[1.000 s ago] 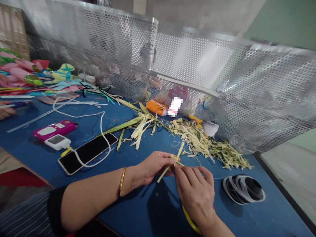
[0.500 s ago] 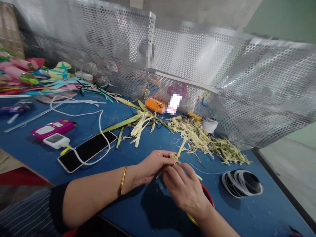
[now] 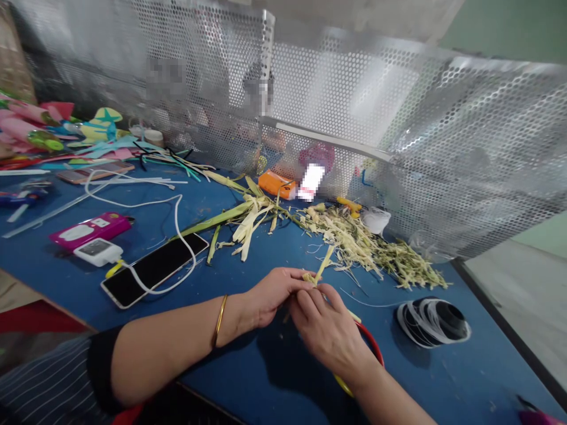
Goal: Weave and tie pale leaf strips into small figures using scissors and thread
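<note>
Between both hands, above the blue table, is a pale green leaf strip (image 3: 326, 263), folded at the fingers with one end sticking up. My left hand (image 3: 272, 294) pinches the fold between thumb and fingers. Closed over its lower part, my right hand (image 3: 330, 330) hides most of what is gripped. A red and yellow curved item (image 3: 373, 345) lies under the right wrist, largely covered, so its kind is unclear. White thread runs across the table to a black spool (image 3: 433, 322) on the right.
Leaf scraps (image 3: 354, 236) lie heaped beyond the hands, with longer leaves (image 3: 248, 212) to their left. A black-screened phone (image 3: 155, 268), a white cable and a magenta device (image 3: 91, 230) are at left. A perforated metal screen (image 3: 328, 94) borders the table's back.
Both hands stay together on the leaf strip, the right fingers slightly shifted over the fold. The whole view has moved a little; the surrounding things lie as before.
</note>
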Available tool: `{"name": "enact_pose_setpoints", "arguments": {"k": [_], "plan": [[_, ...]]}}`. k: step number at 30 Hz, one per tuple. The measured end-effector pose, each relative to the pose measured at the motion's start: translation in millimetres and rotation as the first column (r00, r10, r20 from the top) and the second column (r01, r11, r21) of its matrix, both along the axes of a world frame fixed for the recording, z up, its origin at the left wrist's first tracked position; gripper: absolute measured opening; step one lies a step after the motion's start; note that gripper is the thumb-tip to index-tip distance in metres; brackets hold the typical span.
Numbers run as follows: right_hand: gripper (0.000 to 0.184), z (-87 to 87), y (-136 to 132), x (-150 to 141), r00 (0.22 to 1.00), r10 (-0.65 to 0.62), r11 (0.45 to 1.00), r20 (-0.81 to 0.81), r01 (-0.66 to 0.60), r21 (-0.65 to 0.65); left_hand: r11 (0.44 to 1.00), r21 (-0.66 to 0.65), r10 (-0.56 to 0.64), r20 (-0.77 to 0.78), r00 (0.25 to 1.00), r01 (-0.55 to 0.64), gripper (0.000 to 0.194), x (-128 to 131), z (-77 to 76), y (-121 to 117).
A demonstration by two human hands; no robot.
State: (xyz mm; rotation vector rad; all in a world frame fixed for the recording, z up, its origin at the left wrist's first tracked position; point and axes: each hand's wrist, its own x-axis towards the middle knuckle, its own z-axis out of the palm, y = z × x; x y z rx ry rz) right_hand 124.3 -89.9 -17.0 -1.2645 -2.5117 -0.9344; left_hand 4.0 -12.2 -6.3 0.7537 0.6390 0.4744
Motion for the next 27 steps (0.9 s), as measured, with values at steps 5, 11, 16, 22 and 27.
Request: {"name": "enact_pose_setpoints", "arguments": {"k": [5, 11, 16, 22, 27], "plan": [[0.023, 4.6, -2, 8, 0.913, 0.033, 0.999, -0.407, -0.019, 0.038, 0.998, 0.047, -0.031, -0.027, 0.999, 0.033, 0.025, 0, 0.4, 1], [0.023, 14.6, 4, 22, 0.090, -0.472, 0.881, -0.877, 0.004, -0.473, 0.979, 0.201, -0.027, -0.095, 0.995, 0.045, 0.032, -2, 5.0, 5], [0.034, 14.7, 11, 26, -0.303, -0.682, 0.729, -0.665, -0.358, -0.584, 0.970, 0.241, -0.010, -0.067, 0.998, 0.026, 0.031, -2, 3.9, 7], [0.037, 12.6, 13, 22, -0.454, -0.712, 0.701, -0.535, -0.500, -0.508, 0.919, 0.391, 0.091, -0.065, 0.994, -0.059, 0.031, 1, -2.0, 7], [0.032, 9.2, 13, 21, -0.310, -0.688, 0.717, -0.657, -0.429, -0.549, 0.936, 0.325, 0.180, -0.112, 0.977, -0.135, 0.028, 1, -0.9, 8]]}}
